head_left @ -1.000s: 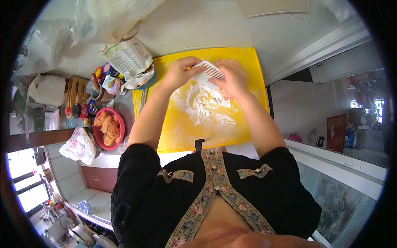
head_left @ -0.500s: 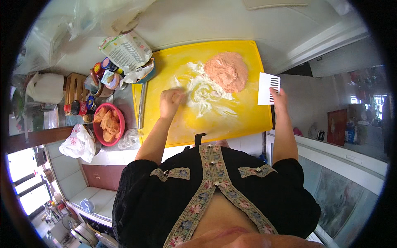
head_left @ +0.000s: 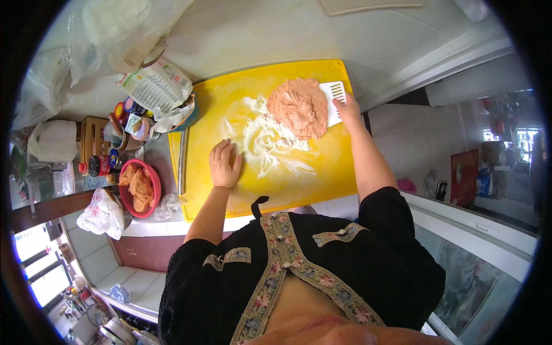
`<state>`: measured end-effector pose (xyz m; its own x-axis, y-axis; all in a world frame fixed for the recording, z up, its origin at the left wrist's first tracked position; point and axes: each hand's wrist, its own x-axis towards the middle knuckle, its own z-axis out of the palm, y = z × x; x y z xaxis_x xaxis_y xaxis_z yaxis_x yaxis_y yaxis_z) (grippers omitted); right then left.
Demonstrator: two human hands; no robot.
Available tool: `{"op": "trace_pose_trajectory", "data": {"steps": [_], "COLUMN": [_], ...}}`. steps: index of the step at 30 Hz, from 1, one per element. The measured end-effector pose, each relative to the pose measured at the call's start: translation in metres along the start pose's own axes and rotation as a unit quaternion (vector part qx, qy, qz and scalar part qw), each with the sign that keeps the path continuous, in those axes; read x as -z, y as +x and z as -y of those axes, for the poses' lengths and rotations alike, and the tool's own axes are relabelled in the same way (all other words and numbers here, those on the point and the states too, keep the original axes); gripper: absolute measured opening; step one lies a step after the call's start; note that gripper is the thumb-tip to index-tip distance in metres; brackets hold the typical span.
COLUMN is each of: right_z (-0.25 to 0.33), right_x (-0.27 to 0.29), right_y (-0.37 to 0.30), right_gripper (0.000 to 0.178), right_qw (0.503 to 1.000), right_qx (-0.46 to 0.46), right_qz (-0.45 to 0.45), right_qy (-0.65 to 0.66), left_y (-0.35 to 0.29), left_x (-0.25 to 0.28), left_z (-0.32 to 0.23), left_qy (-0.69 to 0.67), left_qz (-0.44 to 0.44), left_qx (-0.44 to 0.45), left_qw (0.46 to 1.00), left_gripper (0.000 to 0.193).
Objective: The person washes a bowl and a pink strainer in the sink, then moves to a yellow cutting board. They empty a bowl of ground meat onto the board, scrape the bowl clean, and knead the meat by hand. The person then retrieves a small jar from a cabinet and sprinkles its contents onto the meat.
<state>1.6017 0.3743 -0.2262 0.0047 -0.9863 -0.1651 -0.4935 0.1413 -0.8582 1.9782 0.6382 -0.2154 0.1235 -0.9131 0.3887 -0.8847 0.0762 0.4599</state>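
Note:
My right hand (head_left: 347,110) grips a white plastic dough scraper (head_left: 335,92) by its slotted side. The scraper's straight edge meets the right side of a pale pink, rough-surfaced mound (head_left: 298,108), like minced meat or soft dough. Beneath it lies a yellow cutting board (head_left: 270,198). White flour (head_left: 269,141) is smeared over the board's middle, left of and below the mound. My left hand (head_left: 225,165) rests palm down on the board beside the flour, fingers stretched out and holding nothing.
Left of the board stands a red bowl (head_left: 156,187) with orange-pink pieces of food. Behind it are several jars and a dark bottle (head_left: 99,166). A printed bag (head_left: 155,86) leans at the board's far left corner. A thin metal bar (head_left: 182,162) lies along the left edge.
My right hand has brought the scraper leftward, from beyond the board's right edge to the mound's side. My left hand has uncurled, moved slightly left and down, and settled flat on the board.

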Motion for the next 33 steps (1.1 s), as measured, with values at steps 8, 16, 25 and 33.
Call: {"op": "trace_pose_trajectory", "data": {"steps": [8, 16, 25, 33], "right_z": [0.11, 0.15, 0.04, 0.04], "right_x": [-0.039, -0.02, 0.045, -0.02], "right_y": [-0.049, -0.14, 0.05, 0.108], "right_gripper": [0.018, 0.01, 0.03, 0.03], "right_qw": [0.927, 0.823, 0.999, 0.98], "right_qx": [0.189, 0.515, -0.01, 0.069], "right_qz": [0.141, -0.028, 0.031, 0.169], "right_qy": [-0.292, -0.239, 0.02, -0.073], "left_y": [0.0, 0.001, 0.004, 0.004], "left_x": [0.001, -0.003, -0.002, 0.003], "left_z": [-0.001, 0.005, 0.002, -0.001], "left_qy": [0.012, -0.009, -0.015, -0.011], "left_qz": [0.011, -0.008, -0.006, 0.005], "left_qx": [0.014, 0.004, 0.016, 0.023], "left_qw": [1.0, 1.0, 1.0, 1.0], "left_gripper": [0.037, 0.033, 0.032, 0.034]}}
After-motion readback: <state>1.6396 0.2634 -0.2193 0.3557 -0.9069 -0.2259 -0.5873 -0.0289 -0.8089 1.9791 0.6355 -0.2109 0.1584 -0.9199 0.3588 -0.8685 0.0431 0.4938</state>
